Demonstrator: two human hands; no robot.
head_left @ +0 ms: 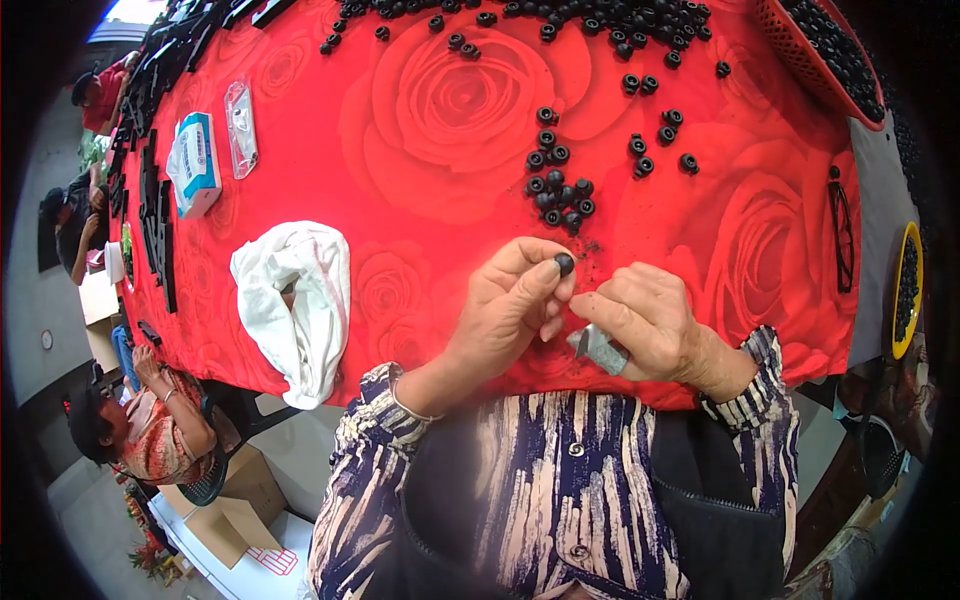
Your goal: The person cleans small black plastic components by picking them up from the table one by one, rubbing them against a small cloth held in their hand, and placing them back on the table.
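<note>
My left hand (505, 310) pinches a small round black part (564, 264) between thumb and forefinger, just above the red tablecloth's near edge. Close beside it, my right hand (650, 315) is closed round a short tool wrapped in grey (606, 350), with a dark blade-like piece at its end; the rest of it is hidden by my palm. Dark crumbs (590, 250) lie scattered behind my hands. Past them sits a cluster of black parts (560, 195) like the one in my fingers, several showing a hole in the top.
More black parts (620, 20) are heaped along the far edge. A red basket (795, 62) and a yellow-rimmed bowl (898, 345) stand at right. On the left lie a white cloth (335, 290), a tissue pack (196, 165) and long black strips (160, 240). Other people sit along the left side.
</note>
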